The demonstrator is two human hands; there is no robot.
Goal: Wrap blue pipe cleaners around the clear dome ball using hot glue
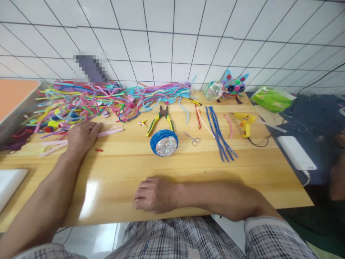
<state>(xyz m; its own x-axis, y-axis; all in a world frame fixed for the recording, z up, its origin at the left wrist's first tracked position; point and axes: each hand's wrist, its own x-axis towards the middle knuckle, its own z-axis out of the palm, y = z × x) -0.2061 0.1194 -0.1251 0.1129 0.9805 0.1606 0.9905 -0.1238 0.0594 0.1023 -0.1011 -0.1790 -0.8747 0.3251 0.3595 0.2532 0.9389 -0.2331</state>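
My left hand (83, 136) lies palm down at the edge of a heap of colourful pipe cleaners (81, 95), over some pink ones (111, 132). Its fingers are loosely apart and appear to grip nothing; their tips are partly hidden. My right hand (155, 195) rests on the table near its front edge, fingers curled in, with nothing seen in them. Beyond it sits a round piece (165, 142), a clear shiny dome ringed with blue pipe cleaner. Yellow-green pliers (163, 115) lie open just behind that piece, and small scissors (193, 139) lie to its right.
Blue pipe cleaners (219, 135) and a yellow glue gun (245, 122) lie to the right. At the back stand a clear ball (214, 90) and a colourful pipe-cleaner creature (235, 87). A green packet (272, 99) and a white power strip (296, 153) are at the right edge.
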